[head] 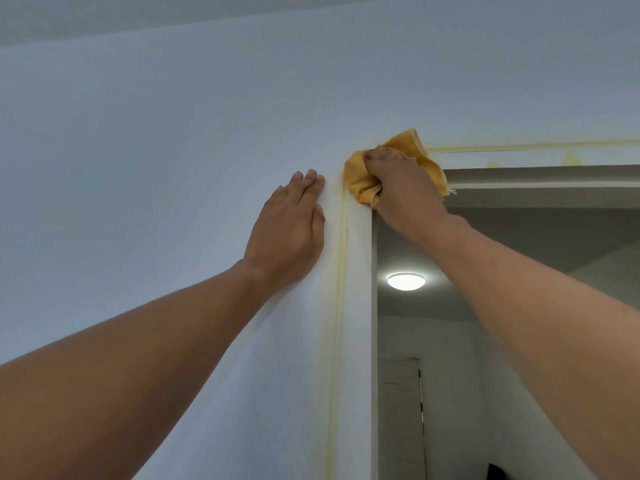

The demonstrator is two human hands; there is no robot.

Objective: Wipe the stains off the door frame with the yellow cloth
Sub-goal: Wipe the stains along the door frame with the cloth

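Pale blue-grey wall point(156, 133) fills left and top of view; ceiling strip above, doorway at right.

Item 1. Left hand point(291, 230): flat, fingers together and stretched, palm pressed on wall just beside frame's left upright. Holds nothing; looks like a brace.

Item 2. Door frame point(362, 306): white, left upright runs top to bottom, top rail runs off to right edge. Yellowish stain line point(341, 271) follows outer edge of upright full length in view; similar line along top rail's upper edge, plus a few yellow blotches point(573, 158) on rail face toward right.

Item 3. Yellow cloth point(360, 181): bunched, pressed on frame's top-left corner where upright meets rail.

Item 4. Right hand point(401, 181): closed over cloth, fingers curled, knuckles up, forearm coming from lower right.

Item 5. Through doorway: lit round ceiling lamp point(406, 281), further door point(401, 417) beyond.

Relation for next move: cloth sits at corner, so remaining stains lie two ways from right hand, down along upright (long axis vertical) and rightward along rail (long axis horizontal). Right hand nearer both. Judgement: task partway, much staining left.
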